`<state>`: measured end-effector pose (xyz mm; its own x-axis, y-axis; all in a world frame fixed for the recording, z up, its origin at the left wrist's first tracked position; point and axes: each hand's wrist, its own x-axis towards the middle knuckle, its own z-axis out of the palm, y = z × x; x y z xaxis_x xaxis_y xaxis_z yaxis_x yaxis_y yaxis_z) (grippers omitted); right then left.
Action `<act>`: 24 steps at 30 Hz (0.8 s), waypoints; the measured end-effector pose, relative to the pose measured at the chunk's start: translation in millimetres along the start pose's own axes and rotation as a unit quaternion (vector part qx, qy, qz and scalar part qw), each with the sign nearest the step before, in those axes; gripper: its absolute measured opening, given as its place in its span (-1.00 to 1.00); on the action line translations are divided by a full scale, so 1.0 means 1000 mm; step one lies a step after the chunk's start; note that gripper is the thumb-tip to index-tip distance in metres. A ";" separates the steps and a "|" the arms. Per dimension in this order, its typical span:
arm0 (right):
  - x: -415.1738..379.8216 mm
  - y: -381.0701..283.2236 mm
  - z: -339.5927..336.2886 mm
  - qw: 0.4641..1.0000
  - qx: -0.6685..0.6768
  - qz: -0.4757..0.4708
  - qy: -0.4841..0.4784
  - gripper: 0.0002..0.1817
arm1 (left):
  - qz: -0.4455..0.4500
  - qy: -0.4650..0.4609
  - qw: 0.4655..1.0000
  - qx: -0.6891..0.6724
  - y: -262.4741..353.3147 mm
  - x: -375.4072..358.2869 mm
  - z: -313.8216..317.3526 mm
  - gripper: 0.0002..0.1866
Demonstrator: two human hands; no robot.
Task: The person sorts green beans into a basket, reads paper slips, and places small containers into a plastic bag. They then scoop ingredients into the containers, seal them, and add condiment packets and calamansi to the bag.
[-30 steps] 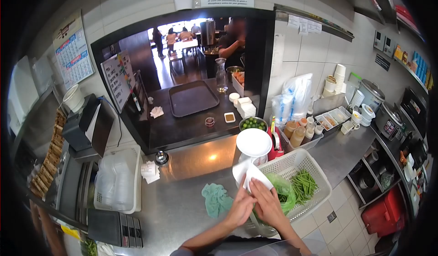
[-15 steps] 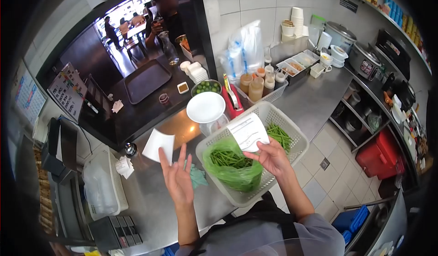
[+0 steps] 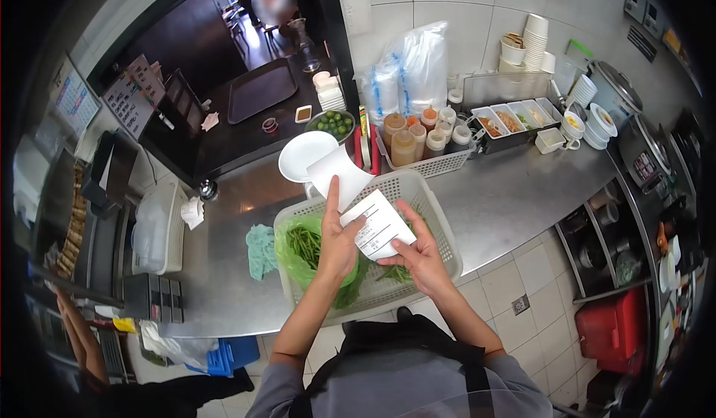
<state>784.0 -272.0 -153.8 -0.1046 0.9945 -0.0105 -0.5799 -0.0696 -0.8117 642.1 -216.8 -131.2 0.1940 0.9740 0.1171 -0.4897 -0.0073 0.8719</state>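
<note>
In the head view, the small print on the printed slip [image 3: 380, 231] is too fine for us to read, and our left thumb covers part of its upper left side. A plain slip [image 3: 344, 173] shows only an unmarked face, and whatever lies behind both papers is hidden from us. Beyond the fingertips, past the dark opening, a figure [image 3: 274, 0] is blurred; off to the left of our hands, another person's arm [image 3: 78, 336] is partly cut off by the dark edge of the lens.

The printed slip lies between our two hands, tilted. Our right hand [image 3: 425, 265] pinches its lower right part, thumb across the face, the forefinger apart from the thumb and reaching up along the right edge. Our left hand [image 3: 339, 246] sets its thumb on the opposite side, forefinger stretched upward over the plain slip; its other fingers are partly hidden, and we cannot tell how firmly they close. The plain slip rises above and beside that forefinger, overlapping a white plate [image 3: 304, 155] in our view; we cannot tell whether they touch.

Below our fingers, a perforated basket [image 3: 445, 228] holds a green plastic bag [image 3: 287, 252] of green beans [image 3: 303, 244], partly covered by our left hand and wrist. A teal cloth [image 3: 261, 252] lies left of our left fingers on the metal counter [image 3: 507, 209].
</note>
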 end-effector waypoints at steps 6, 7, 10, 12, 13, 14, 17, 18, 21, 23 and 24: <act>0.004 0.004 -0.013 0.970 -0.183 -0.162 0.001 -0.47 | 0.034 0.016 0.998 0.042 -0.007 -0.002 0.013 -0.09; 0.005 0.005 -0.015 0.963 -0.211 -0.165 -0.009 -0.49 | 0.039 0.015 0.998 0.046 -0.007 -0.002 0.014 -0.10; 0.010 0.009 -0.027 0.940 -0.300 -0.144 -0.075 -0.57 | 0.052 0.024 0.998 0.031 -0.001 0.000 0.014 -0.11; 0.012 0.004 -0.027 0.944 -0.303 -0.125 -0.042 -0.61 | 0.076 0.026 0.997 -0.007 0.006 -0.003 0.013 -0.30; 0.016 0.002 -0.023 0.945 -0.304 -0.114 -0.029 -0.62 | 0.100 0.067 0.993 -0.006 0.010 -0.003 0.004 -0.37; 0.019 0.002 -0.024 0.944 -0.304 -0.124 -0.035 -0.59 | 0.122 0.106 0.987 -0.003 0.014 -0.004 -0.006 -0.44; 0.026 0.004 -0.022 0.934 -0.313 -0.169 -0.029 -0.55 | 0.151 0.173 0.973 -0.011 0.014 -0.009 -0.024 -0.51; 0.028 0.003 -0.020 0.935 -0.310 -0.168 -0.030 -0.54 | 0.151 0.174 0.973 -0.033 0.013 -0.012 -0.031 -0.53; 0.032 0.000 -0.018 0.939 -0.303 -0.160 -0.029 -0.52 | 0.143 0.199 0.969 -0.033 0.010 -0.016 -0.037 -0.64; 0.032 -0.003 -0.022 0.942 -0.304 -0.137 -0.036 -0.51 | 0.139 0.202 0.970 0.002 0.005 -0.018 -0.042 -0.63; 0.032 -0.006 -0.022 0.944 -0.297 -0.141 -0.031 -0.50 | 0.114 0.202 0.973 -0.021 0.006 -0.017 -0.040 -0.52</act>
<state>802.0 -237.9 -162.7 -0.0707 0.9592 0.2738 -0.0388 0.2716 -0.9616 601.7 -224.3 -147.1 -0.2685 0.9579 0.1013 -0.5174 -0.2321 0.8236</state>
